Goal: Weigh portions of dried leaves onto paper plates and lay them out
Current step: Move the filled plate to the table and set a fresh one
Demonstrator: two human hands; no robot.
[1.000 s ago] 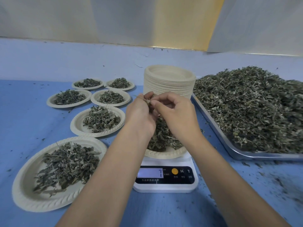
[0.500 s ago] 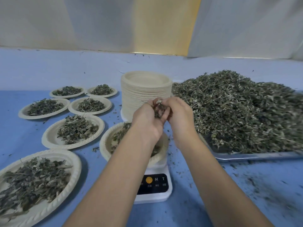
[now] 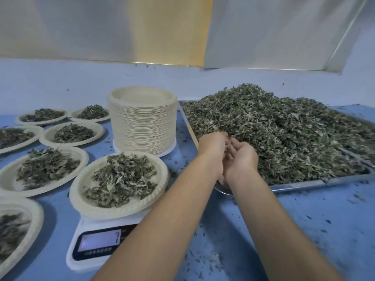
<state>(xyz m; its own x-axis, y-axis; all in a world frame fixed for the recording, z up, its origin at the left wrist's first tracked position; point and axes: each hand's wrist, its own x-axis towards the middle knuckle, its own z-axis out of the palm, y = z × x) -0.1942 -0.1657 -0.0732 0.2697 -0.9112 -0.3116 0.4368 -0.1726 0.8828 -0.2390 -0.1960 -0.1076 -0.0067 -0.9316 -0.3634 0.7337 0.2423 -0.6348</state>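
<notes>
Laid-out plates (image 3: 10, 179): six round, pale paper plates with crimped rims, left of and behind the scale. Each carries a loose mound of dried leaves, and the nearest is cut off by the frame edge.
Plate being weighed (image 3: 81, 189): the same pale paper, sitting on top of the scale and overhanging it. It holds a shallow pile of curled grey-green leaves (image 3: 121, 177).
Scale (image 3: 97, 243): a flat white plastic kitchen scale with a dark front panel and a lit display, whose reading is too blurred to tell.
Plate stack (image 3: 142, 128): a tall, even column of empty paper plates just behind the scale, its ribbed edges lined up.
Left hand (image 3: 212, 151): right of the scale, at the near-left edge of the leaf heap. Its fingers (image 3: 222, 139) are curled down against the leaves. Blur hides whether they grip any.
Right hand (image 3: 242, 159): touching the left hand, with cupped fingers (image 3: 236, 146) turned towards it. I cannot tell what, if anything, they hold.
Tray (image 3: 316, 182): shiny metal with a low rim, right of the scale.
Leaf heap (image 3: 284, 128): a high mound of crumpled, brittle-looking dried leaves that fills the tray and meets both hands.
Surface (image 3: 304, 230): smooth and blue, with leaf crumbs (image 3: 211, 258) strewn right of the scale.
</notes>
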